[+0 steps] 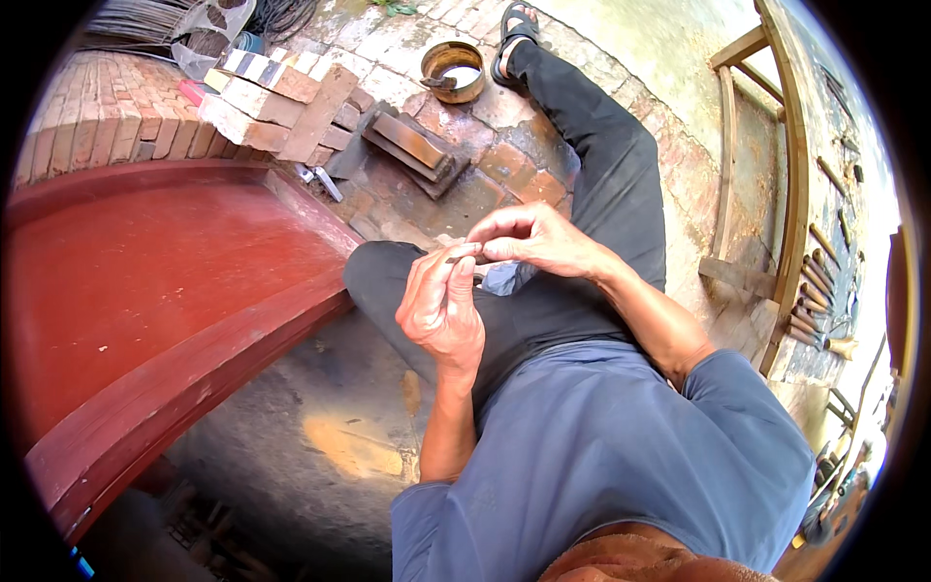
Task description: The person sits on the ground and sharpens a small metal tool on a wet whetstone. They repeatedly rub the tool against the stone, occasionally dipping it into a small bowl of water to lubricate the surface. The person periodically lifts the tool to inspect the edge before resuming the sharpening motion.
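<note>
My left hand (444, 306) is raised above my lap, fingertips closed on a small thin dark piece (463, 258) whose shape is hard to make out. My right hand (524, 241) grips the same piece from the right, its fingers curled and pinching near my left fingertips. Beneath them are my legs (609, 175) in dark trousers, with something pale blue (501, 279) between my hands and thigh. Beyond the hands, a sharpening stone on a block (407, 145) lies on the bricks, with a metal pot (472, 87) holding pale liquid behind it.
A red wooden bench (165, 281) runs along my left. Stacked bricks (267, 107) stand beyond it, with coiled wire (145, 24) at the far upper left. On my right a wooden workbench (795, 145) holds a row of wooden-handled tools (815, 291).
</note>
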The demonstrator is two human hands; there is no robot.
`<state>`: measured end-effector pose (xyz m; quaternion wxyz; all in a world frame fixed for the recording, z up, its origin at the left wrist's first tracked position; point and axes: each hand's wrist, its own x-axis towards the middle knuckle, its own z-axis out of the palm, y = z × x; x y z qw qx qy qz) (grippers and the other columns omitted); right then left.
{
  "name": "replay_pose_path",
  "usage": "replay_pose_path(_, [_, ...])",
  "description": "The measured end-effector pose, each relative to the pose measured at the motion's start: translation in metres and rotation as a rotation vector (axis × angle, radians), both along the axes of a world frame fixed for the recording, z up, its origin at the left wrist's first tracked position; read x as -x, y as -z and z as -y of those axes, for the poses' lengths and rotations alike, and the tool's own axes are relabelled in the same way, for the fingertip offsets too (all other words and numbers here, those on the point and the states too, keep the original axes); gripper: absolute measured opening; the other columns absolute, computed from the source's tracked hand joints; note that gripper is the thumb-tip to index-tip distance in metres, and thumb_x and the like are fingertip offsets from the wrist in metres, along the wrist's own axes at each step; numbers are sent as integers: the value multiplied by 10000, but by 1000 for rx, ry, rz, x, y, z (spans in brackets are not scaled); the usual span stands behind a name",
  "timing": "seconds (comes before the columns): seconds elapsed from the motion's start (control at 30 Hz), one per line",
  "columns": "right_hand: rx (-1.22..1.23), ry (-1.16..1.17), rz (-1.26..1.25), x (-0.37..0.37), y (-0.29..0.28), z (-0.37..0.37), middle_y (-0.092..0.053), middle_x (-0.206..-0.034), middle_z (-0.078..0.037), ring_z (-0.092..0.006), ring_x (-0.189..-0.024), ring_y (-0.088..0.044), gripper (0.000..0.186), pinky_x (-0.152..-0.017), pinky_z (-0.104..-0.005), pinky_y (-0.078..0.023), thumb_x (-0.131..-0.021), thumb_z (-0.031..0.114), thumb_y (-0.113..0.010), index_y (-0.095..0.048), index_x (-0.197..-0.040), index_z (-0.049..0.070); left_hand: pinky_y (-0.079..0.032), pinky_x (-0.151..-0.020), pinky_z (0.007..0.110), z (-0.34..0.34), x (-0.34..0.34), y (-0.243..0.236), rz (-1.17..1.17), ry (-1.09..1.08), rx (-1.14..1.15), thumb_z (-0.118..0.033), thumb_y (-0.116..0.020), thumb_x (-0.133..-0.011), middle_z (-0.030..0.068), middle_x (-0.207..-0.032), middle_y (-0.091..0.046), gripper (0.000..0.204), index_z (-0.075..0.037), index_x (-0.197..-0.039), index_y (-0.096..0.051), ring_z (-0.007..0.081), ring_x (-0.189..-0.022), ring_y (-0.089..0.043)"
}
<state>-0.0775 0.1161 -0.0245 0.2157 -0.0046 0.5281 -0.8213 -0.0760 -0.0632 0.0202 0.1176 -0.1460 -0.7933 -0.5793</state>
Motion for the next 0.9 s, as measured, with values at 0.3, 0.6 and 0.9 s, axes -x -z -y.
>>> replay_pose_path(0.3, [-32,84,-185,-19,-50,-27,-714,-1187,-74,-115,-1000,-672,322,-868,-284,-557,-920,91,-754,-702,-1227,7,-540,-763,310,-12,-11,-7,-49,117,83,31,-710,-918,121,-913,-729,78,48,-994,-708,202,-836,-675])
replay_pose_path(0.6, [-44,77,-344,-18,-39,-23,-716,-1151,-102,-144,-1041,-658,183,-863,-306,-539,-886,51,-765,-743,-1053,-22,-519,-733,317,-6,-14,2,-60,158,161,18,-721,-916,112,-910,-715,106,40,-1018,-706,212,-818,-651])
replay_pose_path(0.9, [-20,59,-263,-15,-36,-23,-725,-1135,-132,-188,-1117,-652,163,-917,-330,-525,-868,23,-766,-750,-1022,-26,-502,-706,310,-7,-15,7,1,164,171,26,-723,-912,106,-889,-698,107,45,-1012,-690,206,-796,-628])
